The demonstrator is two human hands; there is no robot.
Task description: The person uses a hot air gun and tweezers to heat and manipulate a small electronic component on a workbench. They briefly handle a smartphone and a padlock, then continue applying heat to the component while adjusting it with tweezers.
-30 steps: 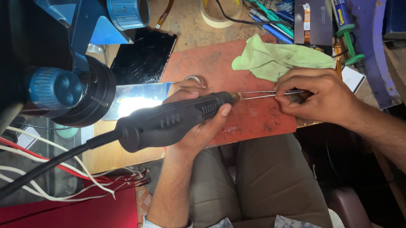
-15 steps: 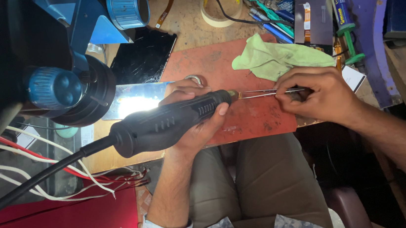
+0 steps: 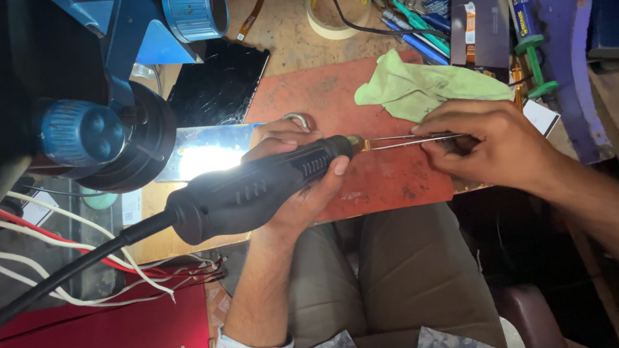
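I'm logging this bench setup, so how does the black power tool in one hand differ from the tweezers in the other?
The rotary tool is thick, black and corded, wrapped in the left hand; the tweezers are thin, bare metal, pinched by the right hand. The tool lies slanted, the tweezers nearly level. Both are held over the red mat, tips meeting.

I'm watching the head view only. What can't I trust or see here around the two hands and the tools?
- Tip of the black rotary tool: too small to make out.
- What the tweezers pinch: too small to tell.
- Right hand fingertips: curled under.
- Left hand palm: behind the tool.
- Shiny plate: glare.
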